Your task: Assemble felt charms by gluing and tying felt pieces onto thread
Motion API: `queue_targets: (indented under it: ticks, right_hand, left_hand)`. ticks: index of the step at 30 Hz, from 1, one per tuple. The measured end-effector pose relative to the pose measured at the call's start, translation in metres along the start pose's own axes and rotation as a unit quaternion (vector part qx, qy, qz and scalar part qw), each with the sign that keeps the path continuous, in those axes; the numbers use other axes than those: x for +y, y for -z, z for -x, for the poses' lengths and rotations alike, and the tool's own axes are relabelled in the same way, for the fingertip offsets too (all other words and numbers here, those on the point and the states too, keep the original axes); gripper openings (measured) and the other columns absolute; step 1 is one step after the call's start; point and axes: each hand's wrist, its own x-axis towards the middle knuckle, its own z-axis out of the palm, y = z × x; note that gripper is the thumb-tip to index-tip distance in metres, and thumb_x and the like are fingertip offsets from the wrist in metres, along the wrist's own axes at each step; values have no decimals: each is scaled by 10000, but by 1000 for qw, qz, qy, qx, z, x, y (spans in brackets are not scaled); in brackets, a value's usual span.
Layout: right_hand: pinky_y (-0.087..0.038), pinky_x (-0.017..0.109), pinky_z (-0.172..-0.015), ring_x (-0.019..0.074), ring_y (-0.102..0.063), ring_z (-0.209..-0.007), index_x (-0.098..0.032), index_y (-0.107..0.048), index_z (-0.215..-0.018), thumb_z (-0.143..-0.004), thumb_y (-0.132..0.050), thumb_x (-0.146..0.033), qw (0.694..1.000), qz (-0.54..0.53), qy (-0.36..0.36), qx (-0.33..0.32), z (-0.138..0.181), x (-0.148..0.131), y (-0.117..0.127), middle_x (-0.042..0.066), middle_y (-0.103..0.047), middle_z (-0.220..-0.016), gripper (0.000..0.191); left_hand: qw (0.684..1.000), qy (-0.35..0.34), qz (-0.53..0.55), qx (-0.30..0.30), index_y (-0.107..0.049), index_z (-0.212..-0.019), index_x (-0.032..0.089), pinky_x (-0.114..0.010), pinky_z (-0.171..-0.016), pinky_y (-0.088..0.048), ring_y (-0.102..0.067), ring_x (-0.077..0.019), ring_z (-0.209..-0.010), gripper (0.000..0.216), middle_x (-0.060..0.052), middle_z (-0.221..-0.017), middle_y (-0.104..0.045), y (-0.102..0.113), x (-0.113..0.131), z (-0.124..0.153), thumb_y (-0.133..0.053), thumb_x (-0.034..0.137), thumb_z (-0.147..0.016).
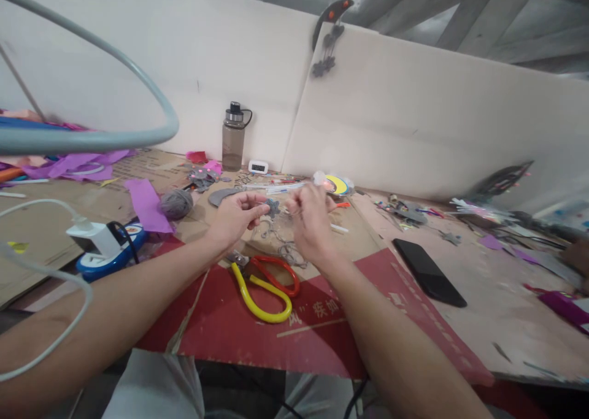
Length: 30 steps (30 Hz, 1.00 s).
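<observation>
My left hand (235, 218) is closed, its thumb and fingertips pinching a small grey flower-shaped piece (273, 208) above the cardboard. Just to the right, my right hand (313, 221) is curled with its fingertips together and slightly blurred; whatever it grips is too fine to make out. Loose grey thread (291, 251) lies tangled below both hands. Nearer to me, scissors (264, 290) with one yellow and one red handle rest on the red cardboard (211, 327). A ball of grey yarn (177, 204) sits left of my left hand.
A bottle (233, 140) and a small digital clock (258, 167) stand by the white board. On the right lies a black phone (429, 272). A blue power strip (110, 259) with a charger is at left. A grey tube (115, 140) crosses the upper left.
</observation>
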Motion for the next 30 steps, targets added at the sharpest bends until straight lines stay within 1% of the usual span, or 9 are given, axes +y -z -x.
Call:
queue_targets:
  ticks: [3,10,12,15,20,24,25,27,30]
  right_hand:
    - [-290,375,-780,213,-444,-864,-220,-467,-792,-949,-385,-325,997,-61,-25,42,-2,2,6,38,-546,-838,206]
    - [-334,351,-762,205,-475,-852,-218,-492,-781,-915,-440,-303,990,-137,-39,-24,1,-6,-1,38,-573,-839,167]
    - [-343,347,-773,200,-477,-853,-217,-491,-784,-908,-442,-301,988,-148,-50,-16,1,-7,-2,37,-572,-847,157]
    - [-352,323,-750,179,-473,-799,-215,-477,-774,-893,-447,-308,980,-184,-76,-15,0,-4,-3,20,-548,-806,154]
    - [-348,273,-640,134,-416,-643,-211,-470,-714,-856,-457,-342,936,-299,-176,-59,0,7,-15,-28,-459,-659,194]
    - [-361,263,-643,119,-425,-621,-195,-536,-713,-799,-495,-369,890,-385,-242,-43,1,15,-28,-25,-495,-656,198]
    - [-366,262,-646,118,-434,-622,-189,-567,-738,-782,-506,-372,877,-403,-257,-39,1,16,-30,-19,-517,-666,198]
    - [-372,262,-646,118,-447,-626,-178,-622,-799,-753,-527,-377,857,-430,-280,-42,1,16,-32,-7,-555,-691,225]
    - [-376,262,-640,119,-455,-628,-174,-666,-839,-731,-543,-378,846,-444,-290,-57,2,14,-32,0,-580,-704,261]
  left_hand:
    - [999,15,18,29,-629,-854,140,-190,-437,-328,-465,-49,-456,347,36,-592,-575,5,-2,-5,-808,314,-613]
    - [998,30,25,41,-626,-860,148,-179,-429,-314,-472,-56,-457,369,34,-574,-565,8,0,-6,-818,333,-606]
    - [999,29,-1,41,-634,-843,148,-181,-430,-317,-472,-60,-458,338,29,-575,-568,11,-2,-8,-804,338,-621]
    - [993,26,-107,44,-663,-781,150,-194,-420,-306,-462,-77,-438,255,15,-535,-566,20,-8,-16,-786,310,-626]
    - [955,-28,-297,3,-682,-550,197,-226,-452,-304,-474,-125,-474,97,-11,-496,-584,37,-18,-30,-777,201,-566]
    - [928,-149,-338,46,-732,-646,203,-230,-579,-365,-539,-161,-668,42,-45,-704,-676,30,-4,-22,-754,226,-619]
    - [933,-145,-325,50,-736,-675,197,-234,-587,-365,-534,-159,-656,65,-40,-693,-672,25,2,-18,-727,260,-667]
    - [951,-123,-284,13,-733,-716,182,-236,-610,-375,-543,-150,-651,151,-32,-701,-679,17,11,-10,-679,321,-739]
    - [963,-93,-253,-31,-720,-731,171,-229,-539,-335,-459,-110,-543,233,2,-603,-609,8,15,-2,-654,391,-768]
